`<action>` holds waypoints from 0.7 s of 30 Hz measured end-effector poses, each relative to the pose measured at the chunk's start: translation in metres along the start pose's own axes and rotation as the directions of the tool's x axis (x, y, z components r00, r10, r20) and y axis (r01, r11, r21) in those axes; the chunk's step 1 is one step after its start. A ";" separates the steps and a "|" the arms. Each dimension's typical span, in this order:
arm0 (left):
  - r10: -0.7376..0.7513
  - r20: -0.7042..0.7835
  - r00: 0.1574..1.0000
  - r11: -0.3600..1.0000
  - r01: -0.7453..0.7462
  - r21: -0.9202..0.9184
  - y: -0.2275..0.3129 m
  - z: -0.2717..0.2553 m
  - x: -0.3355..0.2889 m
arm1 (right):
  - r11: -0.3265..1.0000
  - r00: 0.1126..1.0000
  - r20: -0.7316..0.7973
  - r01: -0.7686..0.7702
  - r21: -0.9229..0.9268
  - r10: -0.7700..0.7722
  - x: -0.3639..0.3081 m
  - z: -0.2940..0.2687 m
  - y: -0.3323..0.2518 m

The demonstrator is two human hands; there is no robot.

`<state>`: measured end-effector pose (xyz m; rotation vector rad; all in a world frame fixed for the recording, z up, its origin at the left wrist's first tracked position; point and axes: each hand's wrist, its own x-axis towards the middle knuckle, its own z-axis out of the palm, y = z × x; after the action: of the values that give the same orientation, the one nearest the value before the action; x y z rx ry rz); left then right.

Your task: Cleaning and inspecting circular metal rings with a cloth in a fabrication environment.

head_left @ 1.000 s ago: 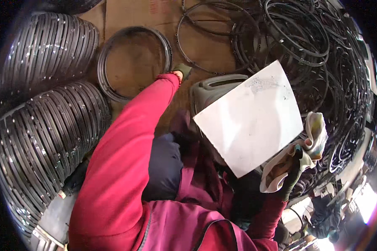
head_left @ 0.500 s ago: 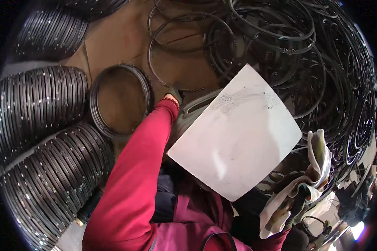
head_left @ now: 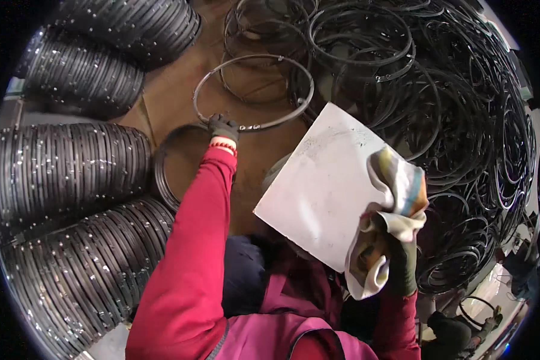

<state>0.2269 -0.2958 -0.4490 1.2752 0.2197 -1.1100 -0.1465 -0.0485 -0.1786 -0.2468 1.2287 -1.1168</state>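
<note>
My left hand (head_left: 224,127), in a dark glove, grips the near side of a thin metal hoop (head_left: 279,121) and holds it out in front at the left. Small fittings show along the hoop's band. My right hand (head_left: 404,258), gloved and partly hidden, is closed on a stained, multicoloured cloth (head_left: 405,186) bunched in folds. The cloth overlaps the right edge of a white square board (head_left: 312,186) in front of my body. Dark smudges mark the board's far corner. Beside my left forearm lies a small stack of hoops (head_left: 164,174) on the brown floor.
Long rows of dark hoops (head_left: 72,171) stand packed at the left. A large tangled heap of hoops (head_left: 462,120) fills the far and right sides. At the lower right, another person's gloved hand (head_left: 491,324) is by a ring.
My left hand has raised the hoop and moved it slightly left, away from the board. My right hand has brought the cloth up and inward over the board's right edge.
</note>
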 end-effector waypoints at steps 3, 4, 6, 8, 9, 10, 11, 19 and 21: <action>0.042 0.167 0.985 0.990 -0.064 0.127 0.060 0.011 -0.074 | 0.988 0.986 0.090 0.137 0.073 -0.144 0.006 -0.017 0.016; 0.069 0.185 0.980 0.989 -0.091 0.113 0.076 0.017 -0.097 | 0.986 0.978 0.136 0.166 -0.023 -0.161 0.008 -0.032 0.020; 0.155 0.260 0.953 0.976 -0.189 0.111 0.114 0.008 -0.134 | 0.973 0.968 0.135 0.222 -0.060 -0.212 0.010 -0.019 0.018; 0.179 0.387 0.904 0.965 -0.239 0.112 0.145 -0.003 -0.165 | 0.971 0.963 0.160 0.231 -0.060 -0.219 0.010 -0.010 0.012; 0.187 0.436 0.880 0.961 -0.255 0.103 0.164 -0.011 -0.180 | 0.978 0.960 0.193 0.206 -0.003 -0.202 0.003 0.000 0.006; 0.179 0.452 0.874 0.971 -0.230 0.060 0.176 -0.015 -0.198 | 0.970 0.942 0.248 0.240 -0.031 -0.225 0.004 0.001 0.003; 0.137 0.488 0.862 0.985 -0.173 0.028 0.189 -0.020 -0.211 | 0.960 0.921 0.302 0.275 -0.058 -0.245 0.008 -0.001 0.004; 0.099 0.785 0.611 0.987 -0.163 0.002 0.244 -0.056 -0.325 | 0.937 0.941 0.223 0.297 -0.182 -0.255 0.029 -0.035 0.029; 0.131 0.774 0.619 0.979 -0.202 -0.004 0.242 -0.062 -0.343 | 0.878 0.889 0.225 0.441 -0.186 -0.398 0.018 -0.043 0.029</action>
<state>0.2642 -0.0879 -0.0815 0.7562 -0.6030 -1.4142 -0.1689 -0.0319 -0.2263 -0.8129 1.1703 -1.2877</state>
